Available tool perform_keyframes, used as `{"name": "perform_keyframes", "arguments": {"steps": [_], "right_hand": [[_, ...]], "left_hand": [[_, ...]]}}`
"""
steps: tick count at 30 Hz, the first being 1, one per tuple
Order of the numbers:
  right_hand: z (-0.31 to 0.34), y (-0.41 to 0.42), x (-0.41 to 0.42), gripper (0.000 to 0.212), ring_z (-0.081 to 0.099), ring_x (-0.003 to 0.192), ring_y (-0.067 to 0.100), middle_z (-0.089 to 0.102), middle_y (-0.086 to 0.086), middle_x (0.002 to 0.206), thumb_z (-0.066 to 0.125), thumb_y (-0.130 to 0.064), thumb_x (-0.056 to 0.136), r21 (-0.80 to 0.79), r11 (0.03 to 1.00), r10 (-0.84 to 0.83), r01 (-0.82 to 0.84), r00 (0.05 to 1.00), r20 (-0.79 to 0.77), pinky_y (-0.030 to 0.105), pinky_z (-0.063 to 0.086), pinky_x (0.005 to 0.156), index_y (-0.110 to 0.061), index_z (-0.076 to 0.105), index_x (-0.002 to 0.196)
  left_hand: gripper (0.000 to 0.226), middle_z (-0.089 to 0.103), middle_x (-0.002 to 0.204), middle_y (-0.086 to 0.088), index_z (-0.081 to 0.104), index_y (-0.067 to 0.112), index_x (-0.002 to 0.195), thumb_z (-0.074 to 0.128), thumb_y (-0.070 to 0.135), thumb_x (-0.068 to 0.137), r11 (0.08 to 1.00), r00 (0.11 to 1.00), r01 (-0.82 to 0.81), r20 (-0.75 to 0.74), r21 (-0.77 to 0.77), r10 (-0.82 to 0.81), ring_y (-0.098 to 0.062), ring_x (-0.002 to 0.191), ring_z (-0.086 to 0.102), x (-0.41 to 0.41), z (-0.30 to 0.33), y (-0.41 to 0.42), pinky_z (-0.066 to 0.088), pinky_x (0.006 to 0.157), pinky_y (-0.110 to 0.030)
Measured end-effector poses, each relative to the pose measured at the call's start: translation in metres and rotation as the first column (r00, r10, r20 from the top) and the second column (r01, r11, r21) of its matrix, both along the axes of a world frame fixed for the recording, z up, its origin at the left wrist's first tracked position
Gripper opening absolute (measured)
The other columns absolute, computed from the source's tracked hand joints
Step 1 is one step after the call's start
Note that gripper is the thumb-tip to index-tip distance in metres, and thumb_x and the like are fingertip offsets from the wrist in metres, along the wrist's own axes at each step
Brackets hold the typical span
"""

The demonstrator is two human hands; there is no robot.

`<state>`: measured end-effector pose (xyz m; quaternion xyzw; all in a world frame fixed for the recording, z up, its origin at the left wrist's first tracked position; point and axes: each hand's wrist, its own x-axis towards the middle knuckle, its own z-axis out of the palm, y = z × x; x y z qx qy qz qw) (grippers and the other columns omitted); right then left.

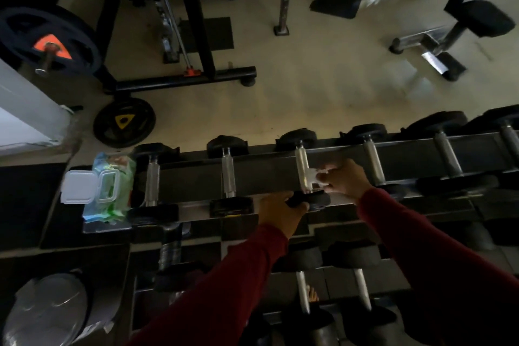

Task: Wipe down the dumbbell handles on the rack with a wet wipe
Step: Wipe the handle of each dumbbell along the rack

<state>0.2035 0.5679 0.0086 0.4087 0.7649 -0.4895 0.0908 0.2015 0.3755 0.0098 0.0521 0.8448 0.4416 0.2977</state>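
- Right hand (346,178) pinches a white wet wipe (314,177) against the chrome handle (302,168) of the third dumbbell from the wipes pack (112,185).
- Left hand (280,206) curls round that dumbbell's near head (314,201), steadying it on the rack (266,174).
- Risk: wipe only touches the handle's side, so its far face may stay unwiped.
- Risk: releasing the head could let the dumbbell roll.
- Pack lid is open; wipes may dry.
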Motion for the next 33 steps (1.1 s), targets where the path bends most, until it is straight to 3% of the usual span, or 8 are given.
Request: {"name": "perform_keyframes", "arguments": {"steps": [3,8,12,18,22,26,29,33], "right_hand": [[0.003,0.01,-0.001,0.027,0.062,0.089,0.008,0.068,-0.001,0.115,0.067,-0.031,0.093,0.294,0.865,0.334,-0.407,0.903,0.269,0.023,0.05,0.081,-0.023,0.068,0.119],[-0.02,0.014,-0.014,0.022,0.05,0.081,0.002,0.064,-0.003,0.12,0.066,-0.032,0.092,0.272,0.682,0.572,-0.679,0.726,0.38,0.021,0.042,0.077,-0.026,0.065,0.114],[-0.039,0.022,-0.021,0.03,0.058,0.098,0.011,0.058,0.0,0.125,0.062,-0.03,0.095,0.281,0.696,0.571,-0.661,0.747,0.341,0.023,0.046,0.086,-0.023,0.059,0.124],[-0.057,0.031,-0.02,0.02,0.053,0.076,0.007,0.06,-0.002,0.096,0.061,-0.031,0.096,0.323,0.555,0.667,-0.767,0.642,0.379,0.019,0.04,0.067,-0.019,0.062,0.113],[-0.053,0.034,-0.025,0.021,0.063,0.094,0.01,0.066,-0.002,0.108,0.064,-0.03,0.094,0.271,0.592,0.68,-0.759,0.651,0.337,0.025,0.052,0.085,-0.02,0.067,0.112],[-0.055,0.029,-0.02,0.011,0.057,0.068,0.004,0.057,-0.007,0.082,0.068,-0.028,0.091,0.292,0.683,0.604,-0.669,0.743,0.288,0.014,0.043,0.056,-0.019,0.065,0.097],[-0.062,0.025,-0.018,0.008,0.065,0.076,0.009,0.066,0.0,0.089,0.07,-0.024,0.09,0.293,0.759,0.534,-0.581,0.813,0.232,0.027,0.059,0.074,-0.019,0.066,0.095],[-0.06,0.033,-0.019,0.008,0.064,0.088,0.011,0.066,0.001,0.097,0.069,-0.022,0.09,0.244,0.726,0.597,-0.643,0.765,0.241,0.029,0.056,0.086,-0.018,0.068,0.096]], "left_hand": [[0.037,0.055,0.094,0.009,0.065,0.013,0.112,0.071,0.04,0.088,0.992,0.997,-0.041,0.056,-0.119,0.048,-0.009,0.092,0.056,0.007,-0.003,0.03,0.038,0.076,-0.018],[0.018,0.066,0.086,0.009,0.074,0.02,0.096,0.076,0.032,0.084,0.936,0.983,-0.181,-0.076,-0.302,0.166,-0.005,0.084,0.061,0.007,-0.007,0.05,0.052,0.085,-0.025],[0.013,0.052,0.072,0.014,0.072,0.019,0.091,0.077,0.027,0.084,0.901,0.974,-0.228,-0.094,-0.37,0.208,0.001,0.068,0.049,0.004,-0.006,0.057,0.038,0.068,-0.015],[0.02,0.067,0.086,0.008,0.074,0.019,0.087,0.082,0.034,0.077,0.854,0.963,-0.271,-0.126,-0.445,0.239,-0.008,0.084,0.06,0.002,-0.008,0.062,0.048,0.083,-0.024],[0.021,0.069,0.091,0.005,0.075,0.019,0.086,0.086,0.031,0.073,0.855,0.952,-0.306,-0.118,-0.42,0.283,-0.008,0.082,0.058,0.0,-0.01,0.06,0.05,0.086,-0.027],[0.022,0.071,0.091,0.005,0.074,0.021,0.083,0.088,0.031,0.07,0.849,0.94,-0.34,-0.119,-0.405,0.32,-0.009,0.085,0.064,0.003,-0.008,0.062,0.051,0.085,-0.026],[0.02,0.071,0.09,0.005,0.072,0.021,0.08,0.087,0.031,0.07,0.848,0.939,-0.341,-0.111,-0.405,0.325,-0.009,0.084,0.063,0.004,-0.008,0.063,0.052,0.088,-0.029],[0.021,0.071,0.091,0.004,0.072,0.021,0.081,0.088,0.03,0.07,0.852,0.933,-0.358,-0.097,-0.383,0.348,-0.009,0.084,0.063,0.004,-0.009,0.061,0.051,0.086,-0.027]]}}
